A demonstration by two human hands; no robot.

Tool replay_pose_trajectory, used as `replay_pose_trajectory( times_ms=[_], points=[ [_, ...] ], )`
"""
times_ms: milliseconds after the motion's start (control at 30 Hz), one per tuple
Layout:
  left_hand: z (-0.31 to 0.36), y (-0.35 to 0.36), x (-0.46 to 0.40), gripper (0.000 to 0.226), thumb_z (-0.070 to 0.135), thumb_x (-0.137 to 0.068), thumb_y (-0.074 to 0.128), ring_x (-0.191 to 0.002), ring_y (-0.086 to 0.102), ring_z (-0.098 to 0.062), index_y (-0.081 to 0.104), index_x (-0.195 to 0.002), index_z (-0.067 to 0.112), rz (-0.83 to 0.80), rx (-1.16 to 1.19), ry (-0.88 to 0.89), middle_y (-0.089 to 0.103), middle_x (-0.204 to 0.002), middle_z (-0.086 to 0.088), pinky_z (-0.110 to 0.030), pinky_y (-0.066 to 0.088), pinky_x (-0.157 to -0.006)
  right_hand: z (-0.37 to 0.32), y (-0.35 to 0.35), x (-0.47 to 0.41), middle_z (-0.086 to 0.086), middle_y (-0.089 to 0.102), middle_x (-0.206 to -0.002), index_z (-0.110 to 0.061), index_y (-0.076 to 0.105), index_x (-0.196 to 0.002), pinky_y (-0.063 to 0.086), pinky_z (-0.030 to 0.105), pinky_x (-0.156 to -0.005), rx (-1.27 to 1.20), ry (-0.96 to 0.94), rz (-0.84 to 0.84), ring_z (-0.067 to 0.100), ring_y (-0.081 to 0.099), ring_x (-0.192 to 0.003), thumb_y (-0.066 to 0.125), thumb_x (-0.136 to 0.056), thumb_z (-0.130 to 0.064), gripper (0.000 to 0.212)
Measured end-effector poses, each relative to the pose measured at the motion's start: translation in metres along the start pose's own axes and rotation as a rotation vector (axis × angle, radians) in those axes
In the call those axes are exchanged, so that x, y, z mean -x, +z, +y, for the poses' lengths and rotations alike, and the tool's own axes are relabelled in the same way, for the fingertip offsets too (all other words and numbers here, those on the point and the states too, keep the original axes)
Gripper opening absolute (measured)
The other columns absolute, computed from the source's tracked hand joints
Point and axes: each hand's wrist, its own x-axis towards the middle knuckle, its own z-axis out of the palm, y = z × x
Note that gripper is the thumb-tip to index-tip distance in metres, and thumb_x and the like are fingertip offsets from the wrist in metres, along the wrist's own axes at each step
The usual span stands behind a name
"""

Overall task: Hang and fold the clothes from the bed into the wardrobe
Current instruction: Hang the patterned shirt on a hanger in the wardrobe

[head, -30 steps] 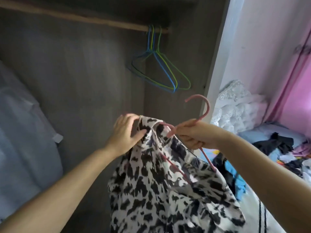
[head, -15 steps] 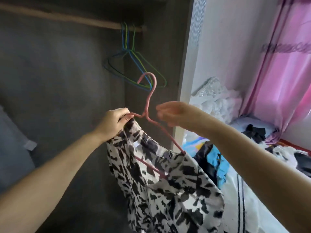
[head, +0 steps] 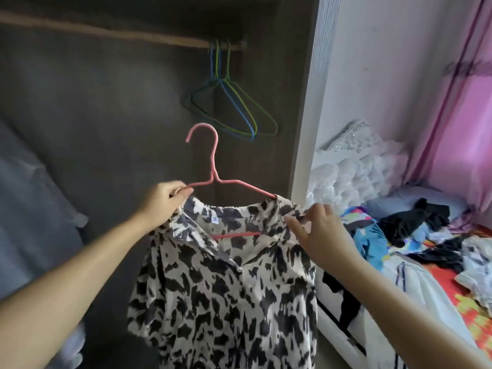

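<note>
A black-and-white animal-print shirt (head: 226, 294) hangs on a pink wire hanger (head: 213, 166) in front of the open wardrobe. My left hand (head: 165, 203) grips the hanger's left arm together with the shirt's left shoulder. My right hand (head: 316, 233) pinches the shirt's right shoulder, where the fabric covers the hanger's right end. The hanger's hook stands upright below the wooden rail (head: 119, 35). More clothes (head: 418, 222) lie heaped on the bed at the right.
Three empty wire hangers (head: 234, 107), blue, yellow and green, hang at the rail's right end. A grey garment (head: 29, 209) hangs at the wardrobe's left. The white wardrobe side panel (head: 314, 102) stands between wardrobe and bed. A pink curtain (head: 458, 115) is at far right.
The shirt's right shoulder has been pulled over the hanger's right end, so the shirt now sits level on it. My right hand moved from the hanger down to the right shoulder.
</note>
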Motion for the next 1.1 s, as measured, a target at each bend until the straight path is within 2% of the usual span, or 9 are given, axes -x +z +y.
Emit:
replay_pose_trajectory(
  times_ms=[133, 267, 367, 500, 700, 833, 933, 1033, 1100],
  points=[
    [0.021, -0.009, 0.023, 0.025, 0.025, -0.093, 0.059, -0.048, 0.042, -0.004, 0.062, -0.068, 0.018, -0.091, -0.001, 0.071, 0.05, -0.049, 0.008, -0.02, 0.03, -0.05, -0.006, 0.026, -0.019, 0.005, 0.058, -0.077, -0.014, 0.052, -0.08, 0.044, 0.031, -0.059, 0.155, 0.128, -0.118, 0.026, 0.058, -0.073, 0.036, -0.088, -0.07, 0.059],
    [0.034, -0.027, 0.041, 0.024, 0.028, -0.092, 0.059, -0.048, 0.048, -0.005, 0.062, -0.068, 0.029, -0.13, -0.004, 0.107, 0.056, -0.053, 0.006, -0.017, 0.033, -0.051, -0.007, 0.032, -0.03, 0.017, 0.066, -0.093, -0.007, 0.057, -0.082, 0.038, 0.03, -0.063, 0.123, 0.149, -0.085, 0.029, 0.052, -0.074, 0.038, -0.097, -0.036, 0.037],
    [0.034, -0.024, 0.047, 0.023, 0.03, -0.094, 0.057, -0.048, 0.045, -0.008, 0.063, -0.072, 0.026, -0.077, -0.173, 0.187, 0.052, -0.053, 0.005, -0.024, 0.034, -0.05, -0.033, 0.034, -0.019, 0.011, 0.06, -0.078, -0.01, 0.056, -0.08, 0.04, 0.031, -0.063, 0.135, -0.018, -0.107, 0.032, 0.058, -0.075, 0.036, -0.097, -0.038, 0.039],
    [0.024, -0.018, 0.047, 0.026, 0.038, -0.093, 0.055, -0.046, 0.045, -0.004, 0.07, -0.085, 0.019, 0.072, -0.285, 0.297, 0.047, -0.053, 0.012, -0.026, 0.033, -0.045, -0.087, 0.045, 0.003, -0.003, 0.04, -0.054, -0.013, 0.039, -0.061, 0.031, 0.026, -0.05, 0.051, -0.31, -0.293, 0.019, 0.043, -0.052, 0.043, -0.092, -0.033, 0.038],
    [-0.021, -0.052, 0.039, 0.033, 0.046, -0.095, 0.045, -0.054, 0.048, -0.001, 0.065, -0.092, 0.021, 0.352, -0.176, 0.254, 0.054, -0.058, 0.014, -0.015, 0.032, -0.048, -0.081, 0.021, 0.01, -0.002, 0.063, -0.071, -0.02, 0.057, -0.074, 0.048, 0.022, -0.058, -0.047, -0.492, -0.669, 0.01, 0.058, -0.059, 0.042, -0.098, -0.044, 0.038],
    [-0.043, -0.068, 0.03, 0.036, 0.048, -0.096, 0.043, -0.056, 0.047, -0.011, 0.063, -0.092, 0.019, 0.43, -0.135, 0.193, 0.055, -0.061, 0.005, -0.024, 0.037, -0.054, -0.08, -0.035, -0.009, -0.007, 0.064, -0.06, -0.025, 0.068, -0.077, 0.042, 0.011, -0.052, -0.564, -0.398, -0.106, 0.004, 0.056, -0.049, 0.047, -0.091, -0.04, 0.029],
    [-0.046, -0.072, 0.022, 0.034, 0.042, -0.095, 0.046, -0.059, 0.049, -0.004, 0.065, -0.093, 0.015, 0.457, -0.131, 0.153, 0.055, -0.063, 0.006, -0.012, 0.034, -0.054, -0.089, -0.072, -0.038, -0.009, 0.065, -0.09, -0.03, 0.068, -0.101, 0.042, 0.01, -0.072, -0.493, -0.447, 0.23, 0.003, 0.06, -0.076, 0.058, -0.092, -0.025, 0.014],
    [-0.032, -0.071, 0.014, 0.025, 0.045, -0.093, 0.045, -0.058, 0.049, -0.009, 0.062, -0.092, 0.027, 0.398, -0.147, 0.157, 0.051, -0.057, 0.006, -0.013, 0.034, -0.051, -0.119, -0.073, -0.059, 0.001, 0.057, -0.125, -0.022, 0.054, -0.135, 0.036, 0.017, -0.094, -0.047, -0.59, -0.092, 0.014, 0.055, -0.112, 0.051, -0.094, -0.038, 0.043],
    [-0.023, -0.067, 0.008, 0.024, 0.041, -0.094, 0.047, -0.059, 0.05, -0.009, 0.063, -0.093, 0.023, 0.345, -0.159, 0.234, 0.053, -0.06, 0.009, -0.01, 0.034, -0.052, -0.147, -0.061, -0.063, -0.003, 0.061, -0.122, -0.024, 0.052, -0.136, 0.039, 0.015, -0.091, -0.062, -0.607, -0.403, 0.008, 0.058, -0.106, 0.046, -0.097, -0.041, 0.043]
  ],
)
